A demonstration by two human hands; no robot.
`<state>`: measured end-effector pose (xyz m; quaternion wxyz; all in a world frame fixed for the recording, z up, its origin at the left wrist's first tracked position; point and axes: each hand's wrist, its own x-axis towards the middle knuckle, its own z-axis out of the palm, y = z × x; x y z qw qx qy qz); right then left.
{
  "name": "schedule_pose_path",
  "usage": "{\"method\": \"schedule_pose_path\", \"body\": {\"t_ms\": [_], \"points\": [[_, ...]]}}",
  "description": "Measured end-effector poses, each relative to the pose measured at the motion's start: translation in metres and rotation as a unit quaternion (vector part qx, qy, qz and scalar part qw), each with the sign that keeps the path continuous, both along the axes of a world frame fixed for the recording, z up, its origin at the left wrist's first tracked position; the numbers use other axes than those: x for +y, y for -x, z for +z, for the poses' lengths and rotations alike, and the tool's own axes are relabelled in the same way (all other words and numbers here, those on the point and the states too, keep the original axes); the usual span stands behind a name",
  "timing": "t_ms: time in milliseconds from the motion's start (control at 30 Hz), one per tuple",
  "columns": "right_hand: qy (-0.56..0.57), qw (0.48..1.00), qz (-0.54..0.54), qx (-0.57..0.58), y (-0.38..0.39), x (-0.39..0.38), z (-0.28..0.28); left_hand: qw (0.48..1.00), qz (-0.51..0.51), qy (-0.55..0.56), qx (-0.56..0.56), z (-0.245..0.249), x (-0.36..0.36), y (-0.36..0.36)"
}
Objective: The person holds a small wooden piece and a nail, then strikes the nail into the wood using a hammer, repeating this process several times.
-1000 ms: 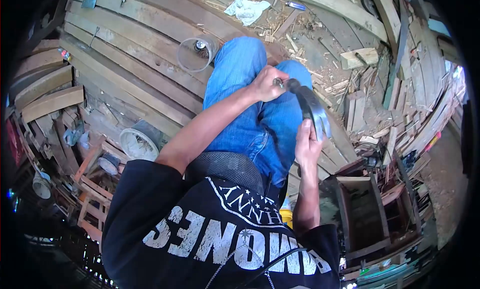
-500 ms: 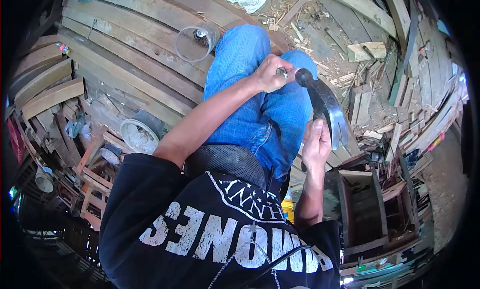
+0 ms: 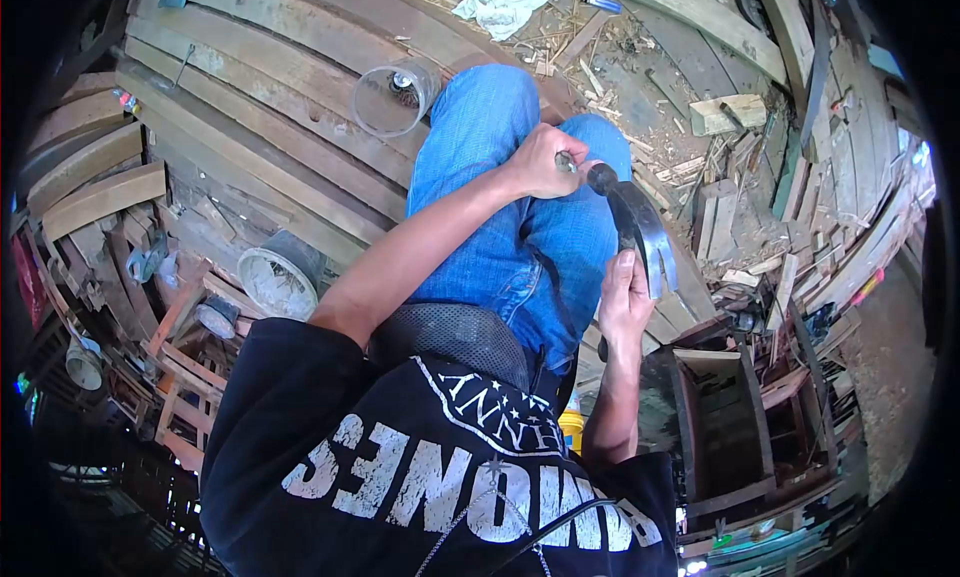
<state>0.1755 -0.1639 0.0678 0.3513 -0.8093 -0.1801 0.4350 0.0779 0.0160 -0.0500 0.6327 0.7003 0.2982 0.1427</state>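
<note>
A claw hammer is gripped in my right hand, with the claw toward me and the striking face close beside my left fingers. My left hand is closed in a fist over my knees, around a slim metal rod whose rounded end sticks out by the thumb. The rest of the rod is hidden in the fist, so I cannot tell what kind of tool it is. Both hands are above my jeans, whose knees are bent.
A clear plastic tub stands by my left knee on wooden planks. A whitish bucket is at my left. Wood scraps, a white cloth and a wooden frame box lie ahead and right.
The hammer and my right hand have shifted slightly left and toward me, and the claw has swung inward. My left hand stays closed on the rod; the whole view has tilted a little.
</note>
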Motion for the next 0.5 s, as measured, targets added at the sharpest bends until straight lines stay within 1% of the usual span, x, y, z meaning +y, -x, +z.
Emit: {"method": "schedule_pose_path", "body": {"t_ms": [33,67,167,233,400,467,500], "points": [[0.017,0.999,-0.030,0.030,0.000,-0.002,0.001,0.999,0.014,0.027,-0.011,0.002,-0.001,-0.001],[0.018,0.999,-0.029,0.029,-0.001,-0.002,0.002,0.998,0.029,0.054,-0.023,0.004,-0.001,-0.001],[0.028,0.997,-0.045,0.048,-0.003,-0.002,0.000,0.999,0.022,0.042,-0.015,0.006,0.001,-0.001],[0.018,0.999,-0.018,-0.023,-0.002,-0.002,-0.003,0.999,0.025,0.042,-0.014,0.002,-0.001,-0.001],[0.052,0.998,0.039,-0.026,-0.005,0.005,0.003,0.997,0.045,0.051,-0.024,0.000,-0.002,-0.001],[0.055,0.998,0.038,-0.006,-0.003,0.007,0.002,0.998,0.019,0.019,-0.049,0.001,-0.001,-0.001],[0.051,0.997,0.050,-0.019,-0.002,0.009,0.001,0.998,0.019,0.019,-0.049,0.000,-0.001,-0.001]]}}
